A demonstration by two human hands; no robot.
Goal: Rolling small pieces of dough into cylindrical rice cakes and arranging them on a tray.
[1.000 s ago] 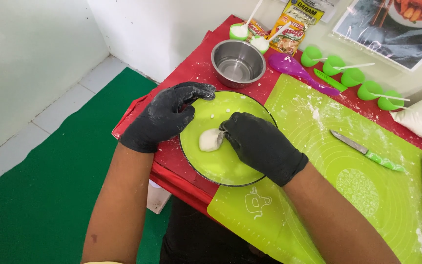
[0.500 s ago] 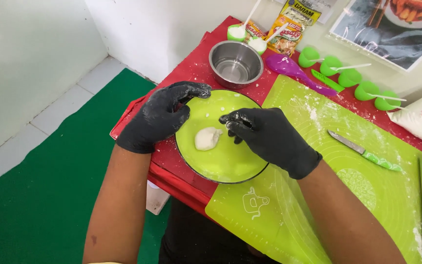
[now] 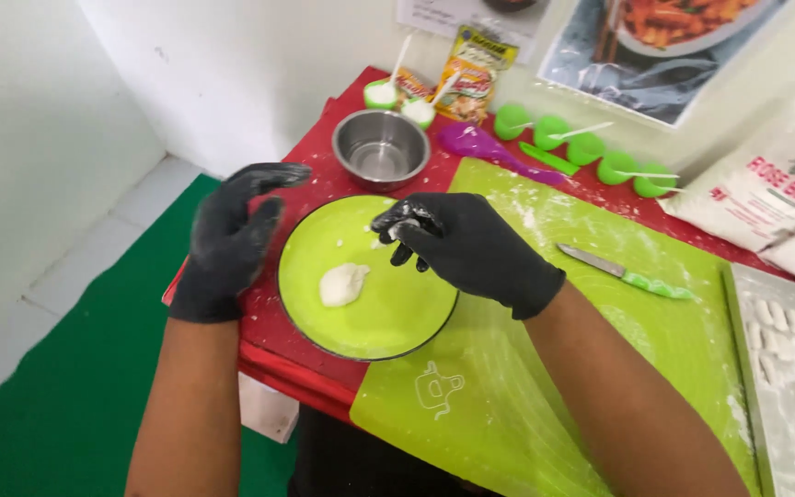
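Dough lump (image 3: 343, 283): lay on the green plate (image 3: 397, 317), at 9 o'clock of centre.
Right hand (image 3: 466, 247): had lifted off the dough, fingers curled, grasping nothing.
Left hand (image 3: 232, 241): open, beside the plate's rim at 9 o'clock.
Steel bowl (image 3: 381, 149): at 12 o'clock.

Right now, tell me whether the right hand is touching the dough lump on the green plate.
Apart. The head view shows the right hand raised beside the dough lump, with bare green plate between them.
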